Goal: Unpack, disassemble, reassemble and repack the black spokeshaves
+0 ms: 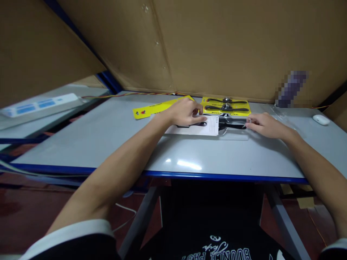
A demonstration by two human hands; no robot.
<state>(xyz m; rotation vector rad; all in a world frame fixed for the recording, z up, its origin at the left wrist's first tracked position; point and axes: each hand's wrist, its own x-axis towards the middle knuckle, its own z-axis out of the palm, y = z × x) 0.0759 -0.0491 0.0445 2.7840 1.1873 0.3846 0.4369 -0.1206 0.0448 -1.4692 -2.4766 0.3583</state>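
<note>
On the grey desk, near its far edge, a white card lies flat with a black tool partly on it. Left hand rests on the card's left part, fingers pressed together on it. Right hand pinches the tool's right end. Just behind lies a yellow pack holding two black tools; a yellow card lies left of it, a white mouse far right.
</note>
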